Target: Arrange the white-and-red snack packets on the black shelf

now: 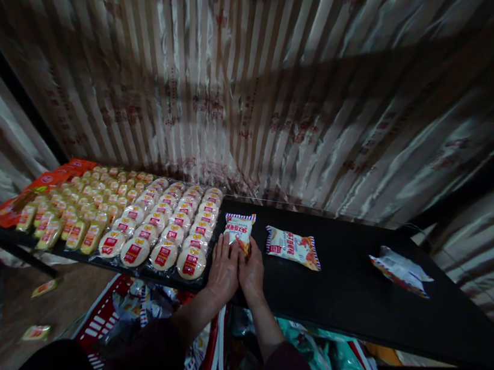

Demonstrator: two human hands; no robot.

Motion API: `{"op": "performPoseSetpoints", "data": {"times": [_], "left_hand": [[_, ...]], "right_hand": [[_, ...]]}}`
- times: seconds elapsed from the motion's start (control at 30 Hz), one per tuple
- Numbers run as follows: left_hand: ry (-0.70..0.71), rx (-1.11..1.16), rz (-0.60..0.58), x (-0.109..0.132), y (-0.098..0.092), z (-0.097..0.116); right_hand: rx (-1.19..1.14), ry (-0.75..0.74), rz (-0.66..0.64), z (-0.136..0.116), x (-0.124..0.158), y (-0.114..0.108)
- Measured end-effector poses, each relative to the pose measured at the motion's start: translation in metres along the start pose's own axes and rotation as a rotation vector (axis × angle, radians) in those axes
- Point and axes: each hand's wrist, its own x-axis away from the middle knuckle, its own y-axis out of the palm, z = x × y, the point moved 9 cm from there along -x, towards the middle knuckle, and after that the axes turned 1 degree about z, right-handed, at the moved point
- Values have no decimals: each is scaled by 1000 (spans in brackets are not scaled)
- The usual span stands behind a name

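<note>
Towards the middle of a black shelf (pixel 336 297), just right of rows of wrapped round cakes (pixel 165 254), we had a small white snack bag (pixel 238 227) with red print, one striped end pointing away from us. Our left hand (pixel 223 268) and right hand (pixel 252 271) came together at its near end, fingers stretched out and touching the wrapper; we could not tell whether they gripped it or merely pressed. Another bag (pixel 294 247) lay near, to the right, and a third bag (pixel 401 270) well apart. We judged the snack bag light and soft, its shiny film slippery, its filling perhaps easily crushed. The best hold, we thought, was flat fingers along both sides, or a pinch on the striped end, sparing the plump middle.
</note>
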Motion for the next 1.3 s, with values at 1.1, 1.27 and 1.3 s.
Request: {"op": "performPoseSetpoints", "data": {"times": [1.1, 1.27, 1.3], "left_hand": [[-108, -78, -175, -72, 2, -6], [-138, -186, -274, -75, 1, -5], [-136, -196, -283, -76, 1, -4]], "right_hand": [[352, -79, -104, -5, -55, 24], [357, -34, -126, -4, -55, 25], [348, -32, -117, -4, -56, 25]]}}
